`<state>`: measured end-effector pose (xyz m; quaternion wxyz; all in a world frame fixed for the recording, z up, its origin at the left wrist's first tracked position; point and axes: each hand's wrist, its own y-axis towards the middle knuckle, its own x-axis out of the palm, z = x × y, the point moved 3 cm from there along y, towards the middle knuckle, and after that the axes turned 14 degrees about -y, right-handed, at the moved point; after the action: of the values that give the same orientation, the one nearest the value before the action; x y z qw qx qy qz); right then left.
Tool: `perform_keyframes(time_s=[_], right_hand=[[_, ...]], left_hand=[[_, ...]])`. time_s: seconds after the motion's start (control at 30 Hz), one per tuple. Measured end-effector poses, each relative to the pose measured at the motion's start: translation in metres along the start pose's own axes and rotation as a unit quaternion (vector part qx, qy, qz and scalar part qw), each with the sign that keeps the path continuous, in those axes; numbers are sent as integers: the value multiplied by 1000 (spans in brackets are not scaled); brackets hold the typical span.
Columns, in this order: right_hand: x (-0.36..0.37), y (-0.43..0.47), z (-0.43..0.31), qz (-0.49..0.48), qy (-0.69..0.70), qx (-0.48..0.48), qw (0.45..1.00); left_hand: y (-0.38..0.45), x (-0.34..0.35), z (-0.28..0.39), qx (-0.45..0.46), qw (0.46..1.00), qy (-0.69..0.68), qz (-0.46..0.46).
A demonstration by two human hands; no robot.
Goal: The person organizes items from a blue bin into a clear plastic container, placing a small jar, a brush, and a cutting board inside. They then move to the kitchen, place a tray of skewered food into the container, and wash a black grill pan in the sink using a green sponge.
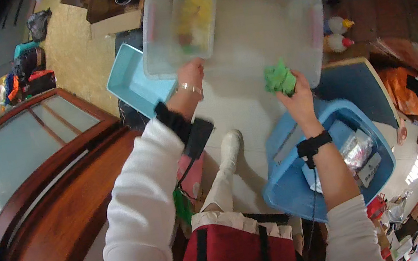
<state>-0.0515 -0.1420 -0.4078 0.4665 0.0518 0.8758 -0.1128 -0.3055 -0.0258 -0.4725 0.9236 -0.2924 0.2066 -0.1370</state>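
My right hand point(299, 95) is closed on a crumpled green cloth or similar soft item point(280, 78), by the near right edge of a large translucent plastic storage bin point(238, 69). My left hand point(192, 74) is at the near left edge of that bin, its fingers curled at the near end of a smaller clear plastic container point(215, 29). Yellow, brown and green contents show blurred in that container. Whether my left fingers grip its rim cannot be told.
A light blue plastic basin point(133, 77) stands left of the bin. A blue tub point(282, 196) holding packages is below my right forearm. A wooden cabinet point(116, 151) with glass panels stands left; a cardboard box point(117, 23) is beyond. Two bottles point(337, 43) lie right.
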Motion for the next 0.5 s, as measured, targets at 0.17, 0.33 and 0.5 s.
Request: perform_keyframes(time_s=[0.17, 0.33, 0.5], right_hand=[[33, 17, 22, -33, -10, -43, 998], [42, 14, 30, -27, -5, -55, 998], [40, 17, 30, -38, 7, -38, 999]], left_hand=[[100, -13, -34, -2, 858, 513, 18], [143, -10, -74, -19, 708, 691, -142], [169, -23, -120, -92, 862, 495, -51]])
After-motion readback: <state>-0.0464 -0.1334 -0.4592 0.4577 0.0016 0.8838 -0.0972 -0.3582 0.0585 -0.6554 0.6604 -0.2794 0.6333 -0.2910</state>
